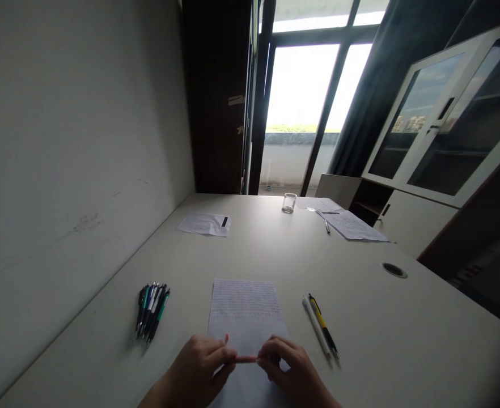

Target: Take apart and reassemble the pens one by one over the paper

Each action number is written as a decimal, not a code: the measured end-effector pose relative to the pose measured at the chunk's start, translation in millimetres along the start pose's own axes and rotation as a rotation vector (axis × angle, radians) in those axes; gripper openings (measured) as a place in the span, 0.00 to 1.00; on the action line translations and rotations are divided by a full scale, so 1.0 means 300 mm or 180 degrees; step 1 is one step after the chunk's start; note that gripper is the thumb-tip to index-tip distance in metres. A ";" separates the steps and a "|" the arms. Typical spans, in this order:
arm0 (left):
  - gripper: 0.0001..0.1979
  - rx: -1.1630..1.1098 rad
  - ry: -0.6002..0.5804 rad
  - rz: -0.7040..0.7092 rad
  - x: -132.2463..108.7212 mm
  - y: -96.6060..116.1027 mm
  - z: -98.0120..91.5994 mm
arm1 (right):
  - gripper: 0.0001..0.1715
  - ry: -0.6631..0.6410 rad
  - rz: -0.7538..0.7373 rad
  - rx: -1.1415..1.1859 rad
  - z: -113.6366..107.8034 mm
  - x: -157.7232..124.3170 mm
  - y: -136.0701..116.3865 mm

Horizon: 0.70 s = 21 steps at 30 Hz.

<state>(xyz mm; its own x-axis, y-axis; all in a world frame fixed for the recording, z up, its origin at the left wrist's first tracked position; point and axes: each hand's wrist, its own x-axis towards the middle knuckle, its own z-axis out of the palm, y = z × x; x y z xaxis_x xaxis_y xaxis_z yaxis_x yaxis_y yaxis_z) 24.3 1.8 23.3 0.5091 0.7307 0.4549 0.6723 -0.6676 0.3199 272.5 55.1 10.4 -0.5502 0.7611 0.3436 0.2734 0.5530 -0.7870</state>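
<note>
Above a handwritten sheet of paper, a slim pinkish-red pen lies level between my two hands. My left hand pinches its left end between thumb and fingers. A short pinkish-red tip pokes up behind those fingers; whether it belongs to the pen I cannot tell. At the other end, the fingertips of my right hand are closed on the pen, hiding that end. Just right of the sheet lie a white pen and a yellow and black pen, side by side.
A bunch of several pens lies to the left on the white table. Farther back are a creased paper, a clear glass, a stack of papers and a single pen. A round cable hole is at right.
</note>
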 end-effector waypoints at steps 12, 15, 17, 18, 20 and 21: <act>0.07 0.0172 0.0130 -0.0036 -0.049 0.059 0.016 | 0.08 -0.0240 -0.0240 -0.0549 0.026 -0.080 -0.008; 0.07 0.0169 0.0206 -0.0026 -0.047 0.059 0.016 | 0.09 -0.0260 -0.0306 -0.0696 0.038 -0.089 0.002; 0.06 0.0188 0.0241 -0.0031 -0.044 0.058 0.016 | 0.10 -0.0262 -0.0348 -0.0802 0.043 -0.089 0.009; 0.06 0.0210 0.0239 -0.0025 -0.043 0.057 0.016 | 0.11 -0.0256 -0.0389 -0.0856 0.046 -0.089 0.012; 0.06 0.0268 0.0197 0.0003 -0.041 0.056 0.017 | 0.13 -0.0234 -0.0485 -0.0962 0.050 -0.086 0.016; 0.06 0.0297 0.0181 0.0009 -0.040 0.055 0.017 | 0.14 -0.0220 -0.0528 -0.1014 0.052 -0.085 0.017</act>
<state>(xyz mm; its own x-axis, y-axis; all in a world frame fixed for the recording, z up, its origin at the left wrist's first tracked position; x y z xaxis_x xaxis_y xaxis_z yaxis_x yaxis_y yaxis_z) 32.1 -17.3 18.8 0.4815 0.7178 0.5029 0.7195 -0.6514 0.2409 275.7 33.2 -10.3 -0.6566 0.6335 0.4093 0.4021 0.7532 -0.5206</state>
